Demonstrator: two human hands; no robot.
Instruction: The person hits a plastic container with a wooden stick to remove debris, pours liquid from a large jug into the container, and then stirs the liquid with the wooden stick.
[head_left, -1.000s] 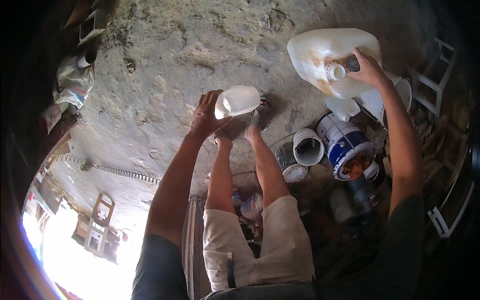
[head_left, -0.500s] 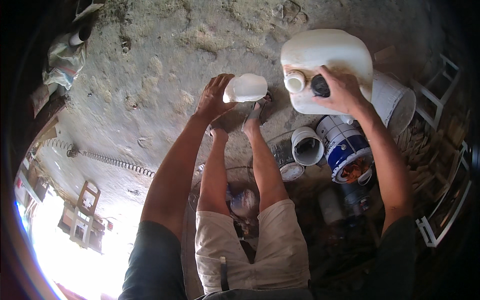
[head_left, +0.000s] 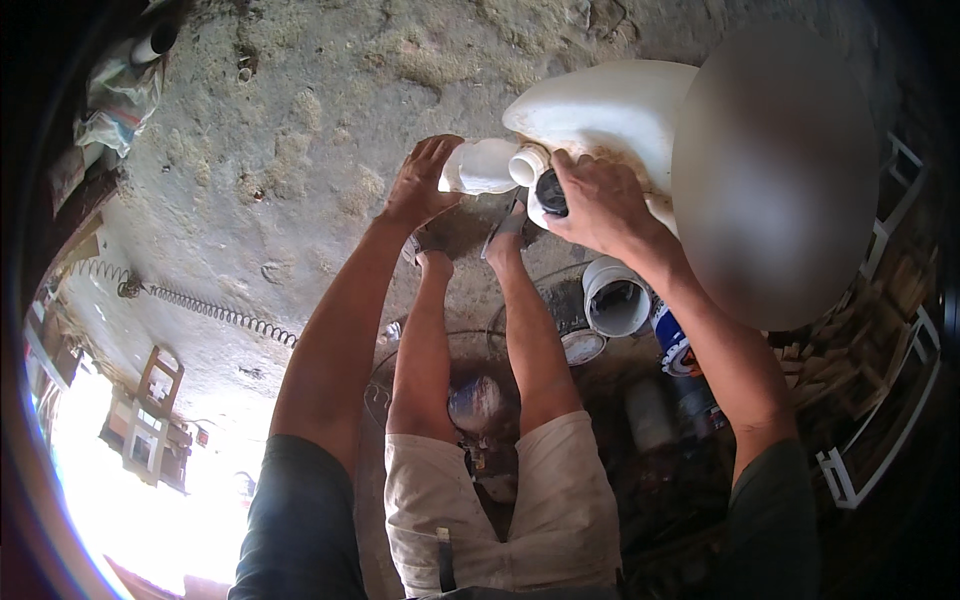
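In my left hand [head_left: 425, 180] is a translucent white plastic container [head_left: 478, 167], held sideways with fingers and thumb round its end. Its other end meets the uncapped round spout [head_left: 527, 166] of a large white jerrycan [head_left: 610, 105] with brownish stains. Whether the spout reaches inside the container cannot be made out. My right hand [head_left: 603, 200] is closed on the jerrycan just beside the spout, with a round black cap [head_left: 551, 193] between thumb and fingers. Whether that cap is fixed to the jerrycan is unclear.
A grey blurred oval [head_left: 775, 175] covers the jerrycan's right part. Below stand a white bucket [head_left: 615, 298] and a blue-and-white bucket [head_left: 672, 335], partly behind my right arm. Wood scraps [head_left: 840, 365] and a white frame [head_left: 880, 450] lie right. A coiled hose [head_left: 220, 312] crosses the left floor.
My right hand and the jerrycan have moved left, bringing the spout up against the container in my left hand. The blurred oval has appeared at the right. My left hand has shifted slightly.
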